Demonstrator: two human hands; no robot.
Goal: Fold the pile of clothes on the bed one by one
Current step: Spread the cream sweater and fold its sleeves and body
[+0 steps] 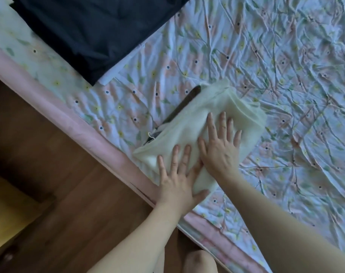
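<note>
both hands, left hand [176,180] and right hand [220,146], press flat with straight fingers on one folded cream cloth [205,117] on the bed [286,56]; one dark folded garment [92,30] lies apart.

Floral-sheet bed [266,56], cream folded garment [217,109] nr edge, dark navy cloth [92,32] top-left

head cam | steep downward, close | bed [266,56] edge diagonal | corners slightly blurred

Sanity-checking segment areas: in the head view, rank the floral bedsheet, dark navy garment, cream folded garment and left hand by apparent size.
1. floral bedsheet, by far the largest
2. dark navy garment, cut off by the frame's top edge, so only its visible part counts
3. cream folded garment, partly covered by both hands
4. left hand
</note>
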